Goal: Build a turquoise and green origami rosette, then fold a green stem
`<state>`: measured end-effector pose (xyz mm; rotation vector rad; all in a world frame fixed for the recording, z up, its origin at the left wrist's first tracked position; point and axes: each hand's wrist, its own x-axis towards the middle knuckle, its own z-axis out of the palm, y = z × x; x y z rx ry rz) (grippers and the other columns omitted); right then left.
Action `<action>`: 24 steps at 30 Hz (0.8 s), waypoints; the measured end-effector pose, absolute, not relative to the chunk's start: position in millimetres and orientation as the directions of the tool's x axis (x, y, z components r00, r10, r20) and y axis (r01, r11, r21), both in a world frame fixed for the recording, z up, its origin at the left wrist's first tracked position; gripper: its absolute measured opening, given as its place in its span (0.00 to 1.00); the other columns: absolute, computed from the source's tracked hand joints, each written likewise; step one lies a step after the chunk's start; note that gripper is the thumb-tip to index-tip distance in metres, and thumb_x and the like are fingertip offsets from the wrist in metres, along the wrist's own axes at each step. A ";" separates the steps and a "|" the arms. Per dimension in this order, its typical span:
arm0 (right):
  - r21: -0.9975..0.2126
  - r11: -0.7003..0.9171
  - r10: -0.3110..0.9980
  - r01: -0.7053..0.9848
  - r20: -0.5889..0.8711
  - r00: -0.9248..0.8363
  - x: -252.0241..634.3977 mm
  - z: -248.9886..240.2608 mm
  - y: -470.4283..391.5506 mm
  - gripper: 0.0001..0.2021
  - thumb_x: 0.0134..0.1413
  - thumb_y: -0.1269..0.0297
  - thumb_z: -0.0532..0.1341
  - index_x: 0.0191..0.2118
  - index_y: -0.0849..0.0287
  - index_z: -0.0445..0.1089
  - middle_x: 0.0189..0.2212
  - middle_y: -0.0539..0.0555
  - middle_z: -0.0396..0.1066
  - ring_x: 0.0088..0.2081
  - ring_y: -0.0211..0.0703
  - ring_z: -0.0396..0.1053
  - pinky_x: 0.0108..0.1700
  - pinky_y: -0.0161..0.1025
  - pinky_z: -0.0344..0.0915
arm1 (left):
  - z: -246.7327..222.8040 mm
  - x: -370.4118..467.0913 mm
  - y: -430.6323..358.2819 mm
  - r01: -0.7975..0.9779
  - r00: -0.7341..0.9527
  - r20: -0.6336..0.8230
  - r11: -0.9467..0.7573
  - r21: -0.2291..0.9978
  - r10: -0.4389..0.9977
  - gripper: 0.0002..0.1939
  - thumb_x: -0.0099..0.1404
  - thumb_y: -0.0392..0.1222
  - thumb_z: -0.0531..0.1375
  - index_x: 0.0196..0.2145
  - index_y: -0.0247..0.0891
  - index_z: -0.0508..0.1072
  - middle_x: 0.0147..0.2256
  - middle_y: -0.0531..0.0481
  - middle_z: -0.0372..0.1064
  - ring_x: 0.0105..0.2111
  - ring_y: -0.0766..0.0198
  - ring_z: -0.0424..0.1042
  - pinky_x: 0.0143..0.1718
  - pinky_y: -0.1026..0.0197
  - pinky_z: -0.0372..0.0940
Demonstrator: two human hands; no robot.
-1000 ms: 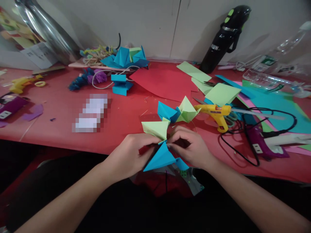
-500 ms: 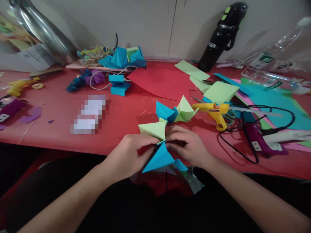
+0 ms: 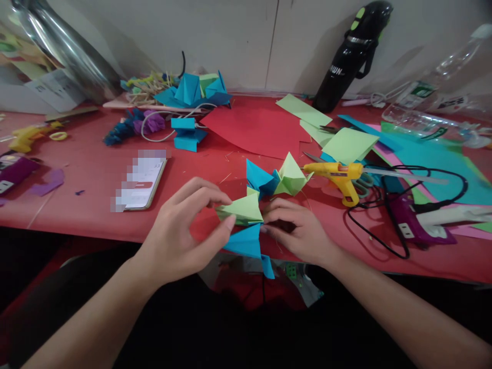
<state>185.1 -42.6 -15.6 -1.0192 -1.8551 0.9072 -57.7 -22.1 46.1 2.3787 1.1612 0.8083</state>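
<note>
Tabletop (image 3: 88, 212) of red stretched beneath everything, a broad red paper sheet (image 3: 257, 130) lying toward the wall and a tall black bottle (image 3: 342, 66) leaning beyond it. Left hand (image 3: 182, 233) was partly spread, thumb and fingers parted around the green flap, the thumb tip appearing to touch it. Right hand (image 3: 302, 230) was curled, thumb and forefinger pinching the inner joint of a green-and-blue folded-paper piece (image 3: 242, 209), though its hidden fingertips could not be fully made out. That piece was between the hands at the table's front edge, its blue part lowermost. Yellow plastic glue gun (image 3: 338, 177) lay right of a smaller blue-and-green paper fold (image 3: 261, 179); a pale smartphone (image 3: 148, 187) lay left.
</note>
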 end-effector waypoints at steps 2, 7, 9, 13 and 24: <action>-0.857 0.425 0.885 0.292 0.326 -0.333 184.6 -15.9 -42.7 0.03 0.60 0.70 0.64 0.36 0.56 0.75 0.34 0.52 0.70 0.35 0.39 0.69 0.37 0.37 0.67 | 47.4 -55.9 -21.9 0.573 0.532 0.345 -0.629 0.525 0.773 0.18 0.63 0.47 0.65 0.48 0.39 0.71 0.49 0.44 0.69 0.51 0.54 0.70 0.53 0.53 0.66; -0.849 0.439 0.883 0.294 0.348 -0.314 184.3 -15.7 -43.6 0.04 0.60 0.72 0.64 0.35 0.56 0.74 0.35 0.52 0.72 0.36 0.39 0.70 0.38 0.37 0.68 | 41.3 -52.4 -20.4 0.539 0.644 0.233 -0.648 0.538 0.729 0.39 0.55 0.60 0.70 0.59 0.41 0.65 0.58 0.42 0.67 0.57 0.48 0.68 0.59 0.50 0.65; -0.848 0.435 0.886 0.301 0.344 -0.310 184.6 -15.8 -43.7 0.03 0.60 0.71 0.64 0.35 0.57 0.74 0.35 0.52 0.72 0.36 0.39 0.71 0.38 0.37 0.68 | 38.1 -53.9 -18.9 0.539 0.667 0.180 -0.635 0.553 0.723 0.40 0.56 0.60 0.70 0.60 0.44 0.64 0.56 0.45 0.70 0.55 0.50 0.71 0.57 0.51 0.67; -0.847 0.424 0.893 0.319 0.334 -0.301 185.1 -16.9 -42.8 0.04 0.61 0.71 0.64 0.35 0.56 0.74 0.34 0.52 0.72 0.36 0.39 0.71 0.38 0.37 0.68 | 33.3 -59.1 -14.6 0.527 0.654 0.164 -0.600 0.602 0.738 0.35 0.59 0.54 0.70 0.61 0.51 0.65 0.55 0.50 0.73 0.54 0.52 0.73 0.54 0.55 0.69; -0.817 0.443 0.873 0.369 0.299 -0.385 183.2 -29.9 -39.8 0.07 0.56 0.76 0.65 0.37 0.56 0.74 0.39 0.53 0.72 0.42 0.42 0.72 0.44 0.41 0.69 | 33.4 -62.5 -9.8 0.553 0.660 0.155 -0.615 0.562 0.735 0.28 0.65 0.43 0.66 0.61 0.49 0.66 0.56 0.50 0.72 0.55 0.56 0.72 0.57 0.56 0.67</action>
